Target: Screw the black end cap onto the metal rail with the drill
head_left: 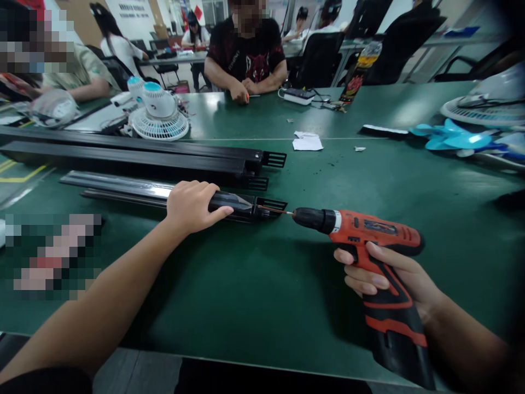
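Note:
My right hand grips an orange and black cordless drill by its handle, a finger at the trigger. Its long thin bit points left and reaches the slotted end of a long black profile; whether it sits in a screw there is too small to tell. Wrapped over the top of that profile is my left hand, thumb stretched towards the end. Behind it lie more long black profiles with slotted end tabs.
The green table carries white fan parts at back left and blue fan blades at right. Paper scraps, a white power strip and a bottle lie or stand further back. A person sits opposite.

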The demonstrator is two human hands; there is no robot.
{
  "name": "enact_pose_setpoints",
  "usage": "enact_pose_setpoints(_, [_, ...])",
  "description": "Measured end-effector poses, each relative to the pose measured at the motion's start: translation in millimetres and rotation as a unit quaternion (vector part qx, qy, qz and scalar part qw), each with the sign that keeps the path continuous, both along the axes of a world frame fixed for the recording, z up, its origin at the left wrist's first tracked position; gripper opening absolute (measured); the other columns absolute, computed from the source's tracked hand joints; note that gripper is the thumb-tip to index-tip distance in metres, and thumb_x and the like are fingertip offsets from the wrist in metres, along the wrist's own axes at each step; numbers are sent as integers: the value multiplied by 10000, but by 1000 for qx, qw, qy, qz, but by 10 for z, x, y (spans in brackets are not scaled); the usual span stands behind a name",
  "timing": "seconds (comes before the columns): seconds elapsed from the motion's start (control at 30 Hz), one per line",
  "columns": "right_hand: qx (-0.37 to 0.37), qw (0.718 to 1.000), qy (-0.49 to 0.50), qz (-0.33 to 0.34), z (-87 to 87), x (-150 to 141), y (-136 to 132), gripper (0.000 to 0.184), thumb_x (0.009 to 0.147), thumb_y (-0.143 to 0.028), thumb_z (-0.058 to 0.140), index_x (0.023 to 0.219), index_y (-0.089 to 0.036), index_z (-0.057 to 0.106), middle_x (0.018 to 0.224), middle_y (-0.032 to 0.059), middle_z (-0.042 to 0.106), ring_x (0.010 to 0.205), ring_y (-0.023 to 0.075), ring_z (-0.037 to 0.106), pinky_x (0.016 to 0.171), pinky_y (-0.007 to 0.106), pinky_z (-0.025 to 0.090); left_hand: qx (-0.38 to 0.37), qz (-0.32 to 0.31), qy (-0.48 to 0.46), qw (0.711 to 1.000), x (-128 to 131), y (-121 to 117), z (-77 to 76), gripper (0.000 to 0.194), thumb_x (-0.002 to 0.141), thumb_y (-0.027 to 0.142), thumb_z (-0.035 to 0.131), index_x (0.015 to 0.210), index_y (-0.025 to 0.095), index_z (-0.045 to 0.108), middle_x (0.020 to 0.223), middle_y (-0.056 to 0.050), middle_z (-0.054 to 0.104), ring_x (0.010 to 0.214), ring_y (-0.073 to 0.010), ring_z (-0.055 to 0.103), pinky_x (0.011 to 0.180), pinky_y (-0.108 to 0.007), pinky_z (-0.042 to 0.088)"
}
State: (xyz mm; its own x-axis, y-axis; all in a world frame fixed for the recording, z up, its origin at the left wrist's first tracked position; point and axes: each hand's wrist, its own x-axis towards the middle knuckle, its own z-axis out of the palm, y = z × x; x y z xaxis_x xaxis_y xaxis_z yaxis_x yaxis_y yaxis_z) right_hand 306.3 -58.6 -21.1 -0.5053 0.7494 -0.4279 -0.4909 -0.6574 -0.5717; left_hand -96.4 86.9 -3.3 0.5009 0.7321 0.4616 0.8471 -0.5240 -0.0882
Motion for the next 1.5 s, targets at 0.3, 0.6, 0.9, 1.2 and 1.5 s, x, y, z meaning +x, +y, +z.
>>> enact_pose_setpoints(0.3, [-7,1000,-5,-2,21,8,-4,319,850,-477,879,892,-182,766,503,-96,323,517,116,288,501,196,407,-14,0,4,1000,-7,2,5,834,985,871,338,1017,182,807,909,-136,814,828,-351,742,767,-487,518])
enact_pose_setpoints(0.6, [-12,1000,-3,-8,10,13,-7,316,861,-464,865,895,-171,750,523,-95,302,520,112,325,511,190,420,-11,-6,-9,1000,-25,13,1,770,970,861,382,1002,222,809,889,-124,813,815,-337,732,755,-471,504])
enact_pose_setpoints(0.9, [-7,1000,2,1,11,17,-4,316,880,-474,853,910,-176,752,517,-95,310,529,112,293,510,186,409,-21,-3,-2,1000,-13,-2,20,820,980,866,353,1032,192,817,909,-138,820,830,-349,740,767,-477,514])
enact_pose_setpoints(1.2, [24,999,-25,7,29,-3,-3,347,879,-515,851,888,-186,743,518,-91,309,535,116,263,524,190,427,-12,-3,-5,1000,-8,-3,8,808,982,866,360,1020,200,815,896,-128,820,817,-334,742,761,-469,516])
enact_pose_setpoints(1.5, [10,1000,-25,-1,30,-15,-14,355,856,-507,880,870,-170,769,513,-84,324,550,117,299,518,181,398,-15,-4,-14,1000,-9,0,2,767,974,849,386,1010,216,818,890,-129,816,810,-342,738,754,-476,509])
